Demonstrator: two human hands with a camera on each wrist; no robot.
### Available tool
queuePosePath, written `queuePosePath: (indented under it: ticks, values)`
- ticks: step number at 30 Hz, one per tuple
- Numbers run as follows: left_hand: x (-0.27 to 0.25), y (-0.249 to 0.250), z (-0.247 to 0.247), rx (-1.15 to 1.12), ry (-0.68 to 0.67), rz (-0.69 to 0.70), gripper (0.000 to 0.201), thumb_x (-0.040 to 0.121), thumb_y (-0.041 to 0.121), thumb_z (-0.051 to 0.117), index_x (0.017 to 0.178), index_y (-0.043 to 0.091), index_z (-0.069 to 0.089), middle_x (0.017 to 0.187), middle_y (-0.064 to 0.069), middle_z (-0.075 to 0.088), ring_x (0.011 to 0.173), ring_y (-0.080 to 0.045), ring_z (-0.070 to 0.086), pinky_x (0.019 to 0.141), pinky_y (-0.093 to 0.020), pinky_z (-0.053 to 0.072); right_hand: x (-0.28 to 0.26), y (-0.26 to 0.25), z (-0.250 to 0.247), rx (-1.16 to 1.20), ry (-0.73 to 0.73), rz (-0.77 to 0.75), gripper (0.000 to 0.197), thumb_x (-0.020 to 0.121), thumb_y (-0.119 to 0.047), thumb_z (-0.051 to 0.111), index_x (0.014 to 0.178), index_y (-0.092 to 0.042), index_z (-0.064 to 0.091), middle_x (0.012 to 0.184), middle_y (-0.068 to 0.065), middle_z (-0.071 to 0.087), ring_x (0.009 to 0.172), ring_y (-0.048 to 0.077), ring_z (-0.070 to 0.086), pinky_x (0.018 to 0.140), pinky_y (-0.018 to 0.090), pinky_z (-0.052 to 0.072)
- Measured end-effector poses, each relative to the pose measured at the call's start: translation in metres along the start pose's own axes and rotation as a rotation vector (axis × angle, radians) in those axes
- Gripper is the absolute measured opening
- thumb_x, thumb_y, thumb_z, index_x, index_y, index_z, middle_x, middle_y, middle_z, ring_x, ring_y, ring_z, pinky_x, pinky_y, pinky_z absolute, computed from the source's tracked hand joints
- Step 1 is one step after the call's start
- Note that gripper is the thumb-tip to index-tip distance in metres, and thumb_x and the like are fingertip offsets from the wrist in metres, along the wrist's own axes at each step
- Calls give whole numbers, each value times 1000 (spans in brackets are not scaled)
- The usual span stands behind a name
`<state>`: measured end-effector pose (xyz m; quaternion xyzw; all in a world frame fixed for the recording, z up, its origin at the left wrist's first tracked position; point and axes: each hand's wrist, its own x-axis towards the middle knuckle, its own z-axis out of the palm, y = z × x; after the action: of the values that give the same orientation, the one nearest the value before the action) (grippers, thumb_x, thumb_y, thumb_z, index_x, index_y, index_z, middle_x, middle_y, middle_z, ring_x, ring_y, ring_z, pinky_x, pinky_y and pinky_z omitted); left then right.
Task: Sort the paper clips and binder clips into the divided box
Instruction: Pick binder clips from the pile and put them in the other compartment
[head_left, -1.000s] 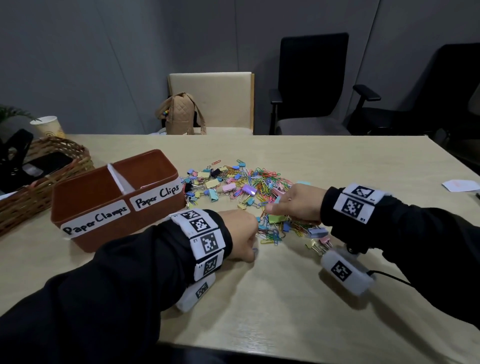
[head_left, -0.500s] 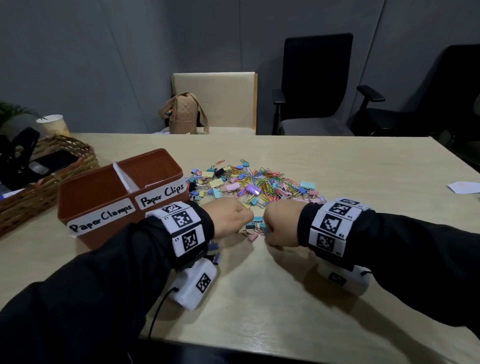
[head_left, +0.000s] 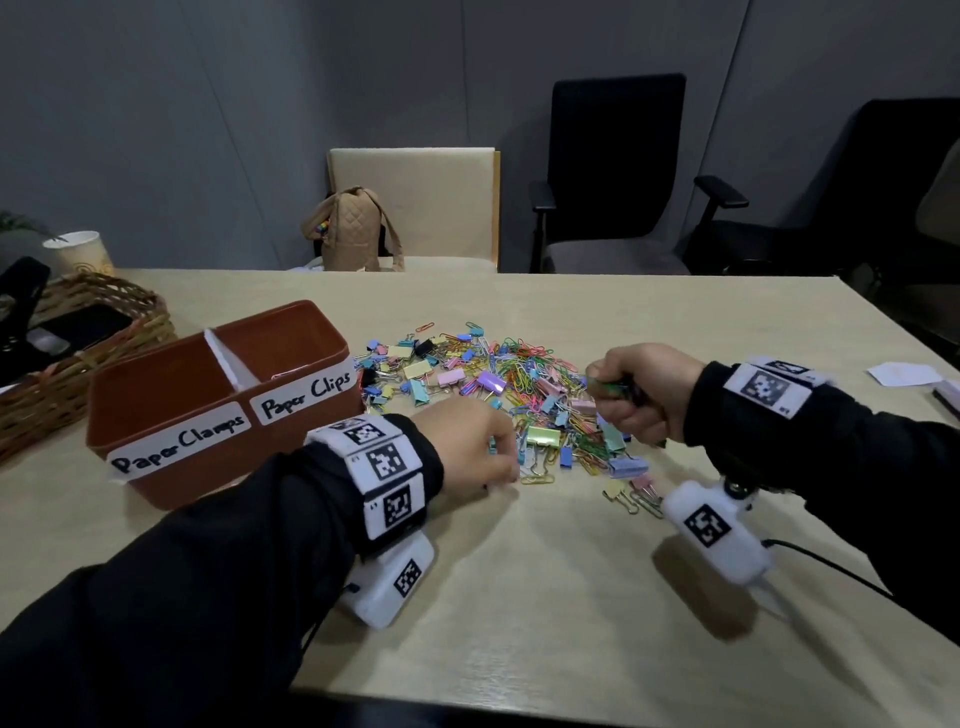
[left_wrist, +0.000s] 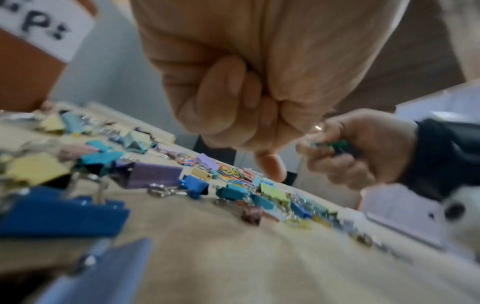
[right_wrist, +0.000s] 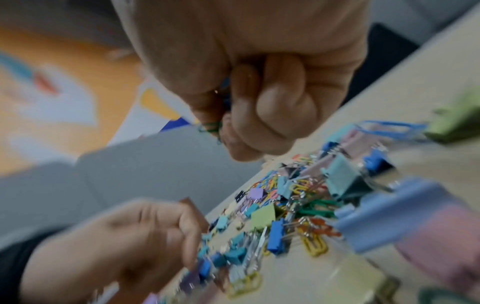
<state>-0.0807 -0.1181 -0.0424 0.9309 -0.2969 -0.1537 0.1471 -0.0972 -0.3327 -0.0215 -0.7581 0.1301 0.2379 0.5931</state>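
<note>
The right hand is raised above the clip pile on the counter, its fingers curled around green paper clips — their long axis cannot be told. The left hand is fisted at the pile's near edge; whether it holds anything is unclear.

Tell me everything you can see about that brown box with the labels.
The divided box is reddish-brown, plastic-looking, open-topped, and stands upright on the table, left of the clip pile. A white divider splits it. Front labels read "Paper Clamps" on the left and "Paper Clips" on the right. Neither hand touches it.
</note>
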Motion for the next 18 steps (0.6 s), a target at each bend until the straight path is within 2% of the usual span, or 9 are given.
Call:
queuePosePath:
  ticks: [3,6,9,14,18]
  values:
    - [3,5,3,220,-15,57,12,81,38,68,92,33,70,80,18,55,83,-7,56,72,-25,45,-2,4,-4,186,-56,-9,13,68,-19,38,59,-17,29,47,0,30,30,8,13,43,11,7]
    - [5,9,0,349,1,64,13,84,35,65,96,31,71,89,15,59,96,-12,58,69,-25,42,1,8,-4,282,-94,-10,11,67,-19,37,59,-16,30,47,0,32,29,7,15,42,10,8]
    - [7,14,-2,430,24,76,14,86,31,61,96,27,71,99,9,65,96,-14,59,62,-24,36,4,9,-4,360,-121,-20,11,68,-18,36,58,-14,32,48,1,34,28,7,16,39,8,11]
    - [9,17,-5,462,3,30,16,86,33,63,99,27,71,102,6,65,96,-16,60,57,-23,33,9,12,0,489,-152,-48,16,69,-19,36,54,-15,31,47,2,35,28,7,17,38,9,11]
    - [13,16,-7,473,-36,46,12,89,28,61,94,25,71,99,4,65,95,-17,60,62,-25,39,13,14,4,601,-182,-62,17,72,-19,38,56,-15,34,47,0,37,27,5,19,36,11,10]
